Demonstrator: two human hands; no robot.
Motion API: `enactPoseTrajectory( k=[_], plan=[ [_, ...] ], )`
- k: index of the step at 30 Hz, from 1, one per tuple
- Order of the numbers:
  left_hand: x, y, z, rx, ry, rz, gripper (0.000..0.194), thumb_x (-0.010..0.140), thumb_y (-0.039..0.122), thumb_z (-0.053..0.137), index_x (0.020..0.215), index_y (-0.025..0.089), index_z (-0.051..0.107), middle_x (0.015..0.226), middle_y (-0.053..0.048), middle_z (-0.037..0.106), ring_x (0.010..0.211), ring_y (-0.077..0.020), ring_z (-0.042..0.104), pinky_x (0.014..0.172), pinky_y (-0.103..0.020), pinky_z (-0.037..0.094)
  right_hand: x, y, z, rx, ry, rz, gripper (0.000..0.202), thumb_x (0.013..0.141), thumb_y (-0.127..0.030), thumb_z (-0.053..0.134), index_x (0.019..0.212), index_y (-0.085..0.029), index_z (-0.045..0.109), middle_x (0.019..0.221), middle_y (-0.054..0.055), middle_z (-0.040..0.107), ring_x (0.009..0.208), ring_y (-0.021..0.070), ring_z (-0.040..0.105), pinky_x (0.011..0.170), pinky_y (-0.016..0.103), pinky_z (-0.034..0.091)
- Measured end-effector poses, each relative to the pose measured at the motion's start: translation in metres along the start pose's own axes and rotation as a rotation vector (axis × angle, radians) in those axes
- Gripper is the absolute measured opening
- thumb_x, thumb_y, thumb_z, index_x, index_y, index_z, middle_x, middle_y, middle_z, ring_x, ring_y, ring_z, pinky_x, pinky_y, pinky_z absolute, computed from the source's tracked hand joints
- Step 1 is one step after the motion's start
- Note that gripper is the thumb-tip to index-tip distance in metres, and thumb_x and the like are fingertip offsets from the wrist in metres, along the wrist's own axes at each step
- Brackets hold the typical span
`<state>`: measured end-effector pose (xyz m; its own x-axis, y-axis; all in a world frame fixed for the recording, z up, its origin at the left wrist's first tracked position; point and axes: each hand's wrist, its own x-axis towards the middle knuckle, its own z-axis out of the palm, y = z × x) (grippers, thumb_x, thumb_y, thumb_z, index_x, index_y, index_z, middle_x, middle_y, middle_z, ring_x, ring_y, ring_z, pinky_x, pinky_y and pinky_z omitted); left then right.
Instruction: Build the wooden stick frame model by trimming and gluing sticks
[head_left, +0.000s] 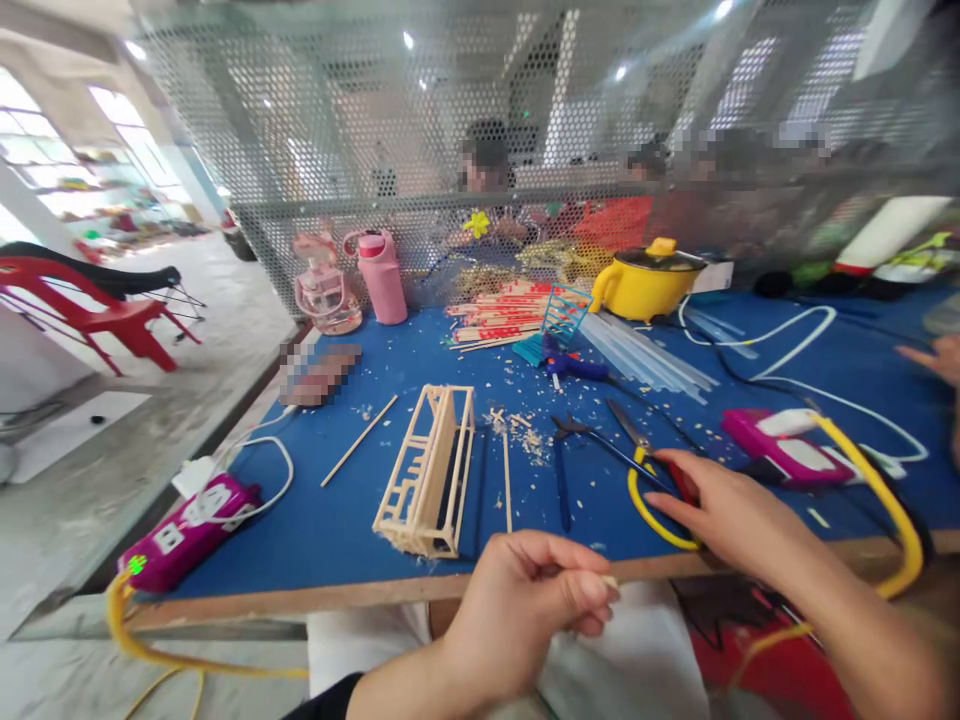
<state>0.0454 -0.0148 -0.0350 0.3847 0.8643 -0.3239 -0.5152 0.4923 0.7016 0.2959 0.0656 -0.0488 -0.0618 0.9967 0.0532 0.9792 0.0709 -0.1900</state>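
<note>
My left hand [536, 600] is closed in a pinch near the table's front edge, with a small pale wooden piece [611, 582] at its fingertips. To the right, my right hand [724, 505] curls its thumb and forefinger round the end of one blue handle of the pliers [592, 435], which lie with handles spread. Partly under this hand are scissors [630, 425] with a yellow loop; a dark red handle shows at the palm, its tool unclear. Left of my hands lies a small frame of glued wooden sticks [427, 475]. Single sticks [508, 480] lie on both sides of it.
Behind are a stick bundle [499, 312], a blue glue gun [574, 366], clear glue sticks [649, 355] and a yellow pot [649, 285]. Pink bottles [382, 275] stand back left. Purple power strips [191, 530] sit on both sides. Another person's hand [937, 360] is at far right.
</note>
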Motion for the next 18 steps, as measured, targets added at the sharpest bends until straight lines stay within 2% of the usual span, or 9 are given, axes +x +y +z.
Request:
enactPoseTrajectory(
  k=[2, 4, 6, 8, 11, 13, 15, 18],
  plan=[
    [0.001, -0.004, -0.001, 0.014, 0.027, 0.030, 0.033, 0.054, 0.034, 0.085, 0.070, 0.010, 0.070, 0.056, -0.003, 0.065, 0.048, -0.0059, 0.056, 0.050, -0.017, 0.044, -0.004, 0.002, 0.000, -0.020, -0.003, -0.018, 0.047, 0.077, -0.045, 0.055, 0.115, -0.017, 0.058, 0.099, 0.012, 0.069, 0.084, 0.0275, 0.066, 0.065, 0.033, 0.048],
    [0.003, -0.006, -0.002, 0.020, 0.040, 0.062, 0.033, 0.055, 0.034, 0.085, 0.069, 0.010, 0.068, 0.052, -0.001, 0.063, 0.046, -0.0052, 0.055, 0.048, -0.015, 0.042, -0.007, 0.001, -0.004, -0.055, -0.009, 0.019, 0.047, 0.078, -0.045, 0.055, 0.116, -0.017, 0.057, 0.101, 0.012, 0.069, 0.087, 0.0283, 0.066, 0.065, 0.033, 0.047],
    [0.006, -0.005, 0.000, 0.018, 0.054, 0.092, 0.032, 0.056, 0.034, 0.084, 0.067, 0.010, 0.065, 0.053, 0.000, 0.062, 0.046, -0.0046, 0.054, 0.047, -0.014, 0.042, -0.008, -0.001, -0.009, -0.061, -0.066, 0.058, 0.047, 0.079, -0.045, 0.053, 0.117, -0.018, 0.056, 0.093, 0.011, 0.070, 0.082, 0.0272, 0.067, 0.062, 0.031, 0.046],
    [0.009, -0.002, 0.003, -0.022, 0.068, 0.101, 0.032, 0.058, 0.035, 0.083, 0.066, 0.010, 0.063, 0.054, 0.001, 0.061, 0.044, -0.0031, 0.052, 0.044, -0.012, 0.042, -0.007, -0.002, -0.016, -0.025, -0.134, 0.070, 0.047, 0.077, -0.038, 0.054, 0.120, -0.020, 0.054, 0.084, 0.007, 0.070, 0.074, 0.0236, 0.066, 0.057, 0.028, 0.043],
    [0.012, 0.006, 0.008, -0.154, 0.098, 0.058, 0.030, 0.059, 0.031, 0.083, 0.070, 0.011, 0.065, 0.054, 0.003, 0.059, 0.043, -0.0013, 0.050, 0.043, -0.010, 0.042, -0.007, 0.003, -0.024, 0.037, -0.138, 0.117, 0.058, 0.068, -0.026, 0.058, 0.126, -0.019, 0.050, 0.075, 0.002, 0.067, 0.063, 0.0184, 0.062, 0.052, 0.025, 0.038],
    [0.014, 0.012, 0.011, -0.236, 0.129, 0.040, 0.027, 0.059, 0.023, 0.083, 0.077, 0.011, 0.067, 0.058, 0.002, 0.062, 0.047, -0.0020, 0.054, 0.047, -0.010, 0.047, -0.012, 0.009, -0.025, 0.137, -0.116, 0.167, 0.065, 0.065, -0.022, 0.058, 0.129, -0.018, 0.045, 0.071, 0.000, 0.064, 0.056, 0.0158, 0.059, 0.050, 0.025, 0.037],
    [0.015, 0.016, 0.012, -0.290, 0.158, 0.051, 0.021, 0.064, 0.014, 0.079, 0.081, 0.010, 0.068, 0.065, -0.001, 0.067, 0.052, -0.0036, 0.060, 0.052, -0.011, 0.051, -0.020, 0.016, -0.022, 0.328, -0.108, 0.191, 0.068, 0.067, -0.023, 0.056, 0.133, -0.016, 0.040, 0.069, -0.001, 0.062, 0.054, 0.0139, 0.056, 0.049, 0.024, 0.039],
    [0.016, 0.020, 0.013, -0.328, 0.185, 0.080, 0.011, 0.072, 0.005, 0.069, 0.082, 0.010, 0.068, 0.070, -0.004, 0.070, 0.055, -0.0051, 0.064, 0.055, -0.012, 0.054, -0.033, 0.022, -0.016, 0.540, -0.115, 0.247, 0.076, 0.068, -0.031, 0.061, 0.137, -0.013, 0.035, 0.060, -0.004, 0.056, 0.048, 0.0127, 0.051, 0.044, 0.024, 0.037]
  ],
)
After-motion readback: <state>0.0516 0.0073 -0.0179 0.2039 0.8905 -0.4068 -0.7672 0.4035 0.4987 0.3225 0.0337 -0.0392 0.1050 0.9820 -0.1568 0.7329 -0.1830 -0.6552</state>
